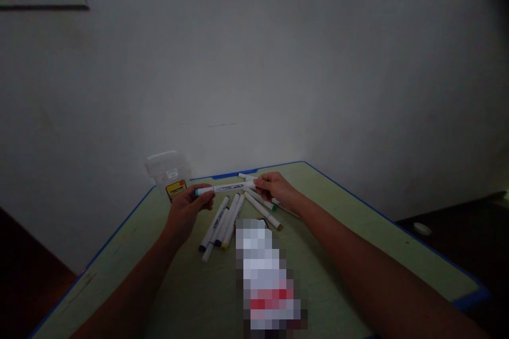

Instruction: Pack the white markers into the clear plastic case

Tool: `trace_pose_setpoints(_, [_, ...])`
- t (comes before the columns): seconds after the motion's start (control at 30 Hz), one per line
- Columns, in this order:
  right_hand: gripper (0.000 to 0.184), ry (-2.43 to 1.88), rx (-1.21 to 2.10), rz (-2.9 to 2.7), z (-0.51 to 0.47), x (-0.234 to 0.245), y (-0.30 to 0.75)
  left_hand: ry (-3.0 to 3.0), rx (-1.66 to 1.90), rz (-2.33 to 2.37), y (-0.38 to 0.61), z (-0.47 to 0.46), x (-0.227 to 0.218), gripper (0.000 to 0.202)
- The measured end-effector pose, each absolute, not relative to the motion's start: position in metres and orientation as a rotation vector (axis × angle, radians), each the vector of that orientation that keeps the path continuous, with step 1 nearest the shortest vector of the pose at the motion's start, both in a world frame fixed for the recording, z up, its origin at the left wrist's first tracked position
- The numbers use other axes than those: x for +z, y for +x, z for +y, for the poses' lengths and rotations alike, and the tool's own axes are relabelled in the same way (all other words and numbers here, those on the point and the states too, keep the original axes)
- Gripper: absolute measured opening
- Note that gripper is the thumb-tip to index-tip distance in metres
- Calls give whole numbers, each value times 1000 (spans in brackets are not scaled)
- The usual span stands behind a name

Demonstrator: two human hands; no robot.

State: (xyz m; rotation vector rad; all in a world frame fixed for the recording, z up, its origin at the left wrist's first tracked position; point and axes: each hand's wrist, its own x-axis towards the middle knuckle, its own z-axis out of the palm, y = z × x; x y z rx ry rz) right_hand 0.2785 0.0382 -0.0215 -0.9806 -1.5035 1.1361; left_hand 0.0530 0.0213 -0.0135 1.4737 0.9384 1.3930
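A white marker with a teal end is stretched level between my two hands, above the table. My left hand pinches it near the teal end. At the other end, the fingers of my right hand are closed on it. Below lie several more white markers, some with dark blue or yellow ends, on the left. To the right, beneath my right hand, rest a marker with a brown end and one with a green end.
A clear plastic container with a yellow and black label stands at the table's back left, behind my left hand. The green table has a blue edge and meets a grey wall. A pixelated white and red item lies in front.
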Motion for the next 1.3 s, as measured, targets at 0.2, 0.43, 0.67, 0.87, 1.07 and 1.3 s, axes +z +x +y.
trace_pose_setpoints(0.2, [23, -1028, 1128, -1455, 38, -21, 280, 1460, 1423, 907, 50, 23, -13, 23])
trace_pose_setpoints(0.43, [27, -944, 1201, -1471, 37, -21, 278, 1496, 1404, 904, 53, 20, -13, 22])
trace_pose_setpoints(0.67, [39, -953, 1317, -1434, 30, -16, 273, 1633, 1331, 964, 56, 17, -13, 18])
trace_pose_setpoints(0.87, [36, -953, 1274, -1398, 33, -17, 275, 1560, 1371, 950, 54, 18, -13, 20])
trace_pose_setpoints(1.07, [29, -967, 1230, -1360, 36, -17, 278, 1514, 1381, 930, 55, 18, -10, 23])
trace_pose_setpoints(1.3, [29, -977, 1189, -1362, 35, -14, 281, 1440, 1444, 914, 53, 17, -6, 23])
